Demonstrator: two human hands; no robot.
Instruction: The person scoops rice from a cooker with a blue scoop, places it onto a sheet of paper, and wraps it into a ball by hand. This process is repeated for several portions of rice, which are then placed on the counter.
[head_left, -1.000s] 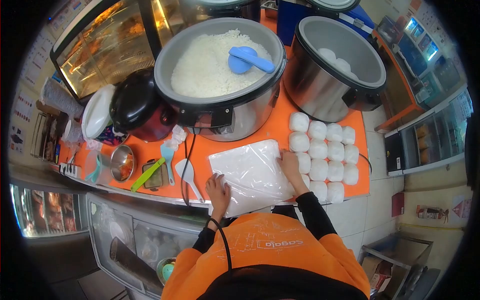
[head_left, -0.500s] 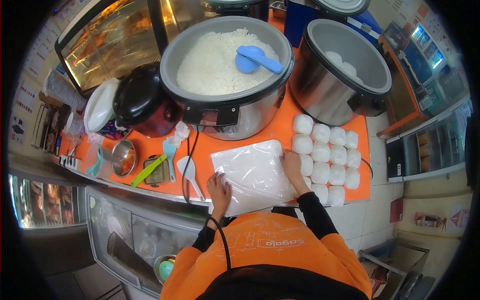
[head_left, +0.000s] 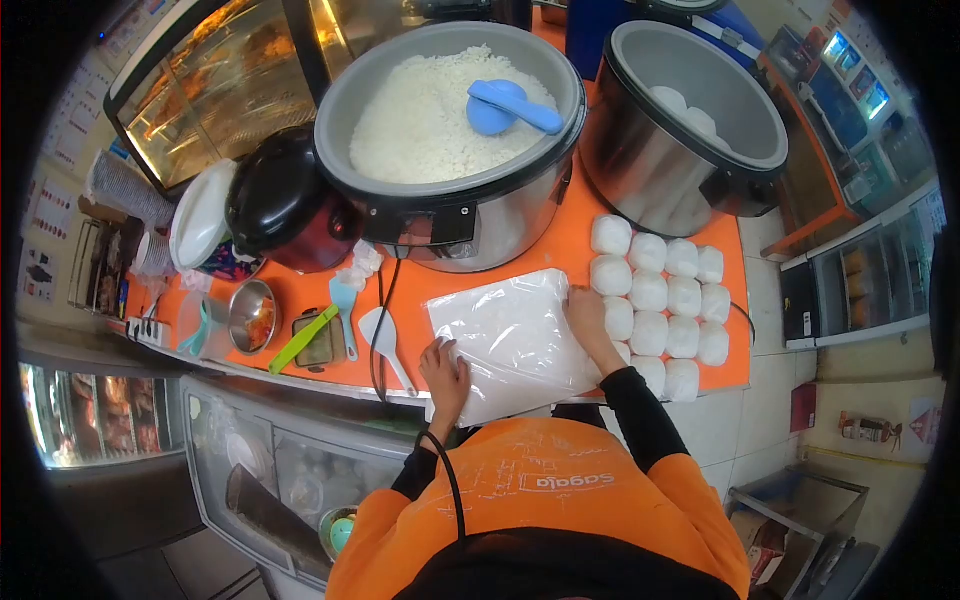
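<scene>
A flat stack of white sheets under shiny clear plastic [head_left: 510,345] lies on the orange counter in front of me. My left hand [head_left: 445,380] rests on its left edge, fingers spread and touching the plastic. At the opposite edge, my right hand [head_left: 588,320] has its fingers closed on the stack's border; the fingertips are partly hidden. Just right of that hand sit rows of white wrapped rice portions [head_left: 649,292]. Behind the stack stands a large rice cooker [head_left: 480,235] full of white rice [head_left: 420,125], with a blue scoop [head_left: 505,108] lying on the rice.
A second cooker [head_left: 640,170] holding wrapped portions stands at the back right. To the left are a white paddle [head_left: 385,345], light-blue spatula [head_left: 344,310], green-handled utensil [head_left: 304,340], metal bowl [head_left: 254,318] and dark small cooker [head_left: 290,205]. A black cable [head_left: 380,340] crosses the counter's front edge.
The camera view has shifted slightly. Both hands stay at the stack's two sides; the right hand sits a little nearer the far right corner.
</scene>
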